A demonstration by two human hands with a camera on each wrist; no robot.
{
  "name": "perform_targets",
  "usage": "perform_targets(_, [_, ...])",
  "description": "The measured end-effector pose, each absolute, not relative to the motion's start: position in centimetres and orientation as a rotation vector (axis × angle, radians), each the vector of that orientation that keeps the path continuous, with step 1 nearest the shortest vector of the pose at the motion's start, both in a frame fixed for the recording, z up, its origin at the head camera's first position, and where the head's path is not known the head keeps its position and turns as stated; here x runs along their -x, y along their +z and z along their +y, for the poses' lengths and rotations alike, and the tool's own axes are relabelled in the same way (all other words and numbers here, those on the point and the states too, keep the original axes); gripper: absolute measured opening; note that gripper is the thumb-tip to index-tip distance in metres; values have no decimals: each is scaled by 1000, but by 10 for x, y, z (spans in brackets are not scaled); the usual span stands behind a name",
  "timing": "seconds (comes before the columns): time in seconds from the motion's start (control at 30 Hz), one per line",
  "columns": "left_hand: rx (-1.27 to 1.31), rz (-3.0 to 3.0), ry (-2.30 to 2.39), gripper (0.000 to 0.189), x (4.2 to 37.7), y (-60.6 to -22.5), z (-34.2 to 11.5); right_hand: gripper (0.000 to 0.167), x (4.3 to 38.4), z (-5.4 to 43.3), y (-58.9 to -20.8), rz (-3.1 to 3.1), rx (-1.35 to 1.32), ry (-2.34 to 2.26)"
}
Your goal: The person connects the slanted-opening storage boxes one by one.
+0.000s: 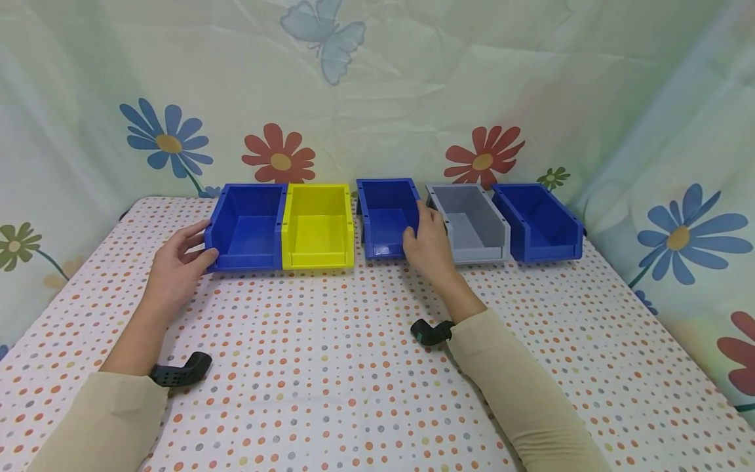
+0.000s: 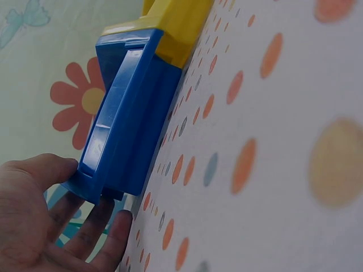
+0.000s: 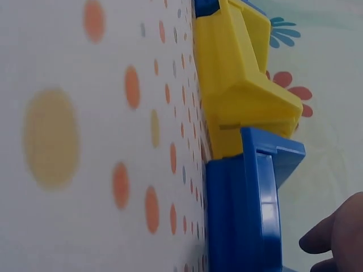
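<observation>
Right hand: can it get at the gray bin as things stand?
Probably yes. The right hand is at the middle blue bin, right beside the gray bin, whose open top looks mostly free.

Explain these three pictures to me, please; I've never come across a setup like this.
There is no robot here: these are a person's bare left hand and right hand. The widest picture comes from a camera on the head, looking forward and down. The other two come from cameras worn on the wrists, so the scene looks tipped sideways.

On the dotted tablecloth stands a row of bins. From left to right: the left-end blue bin, the yellow bin against it, then, after a gap, the middle blue bin, the gray bin and the right-end blue bin.

The left hand grips the left-end blue bin by its outer side. The right hand appears to hold the middle blue bin's right wall; its wrist picture shows only part of that hand.
</observation>
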State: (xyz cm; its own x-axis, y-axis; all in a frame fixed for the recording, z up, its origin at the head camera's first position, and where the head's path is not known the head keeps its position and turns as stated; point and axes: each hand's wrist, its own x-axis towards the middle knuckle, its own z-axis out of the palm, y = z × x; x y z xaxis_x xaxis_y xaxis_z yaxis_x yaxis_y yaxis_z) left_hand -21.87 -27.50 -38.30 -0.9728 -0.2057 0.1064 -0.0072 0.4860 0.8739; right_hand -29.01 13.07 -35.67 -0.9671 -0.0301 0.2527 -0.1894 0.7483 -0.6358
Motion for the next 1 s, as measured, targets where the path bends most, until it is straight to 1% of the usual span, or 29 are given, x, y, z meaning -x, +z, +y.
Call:
perform_targets(0.47, [-178,-2536,-1480,61,216,-380,-273,57,294,136,-355,-2724,-115,1100])
perform_targets(1.0, [-172,-2527,-1484,60,218,-383,-274,57,293,135,-352,-2636,-130,1147])
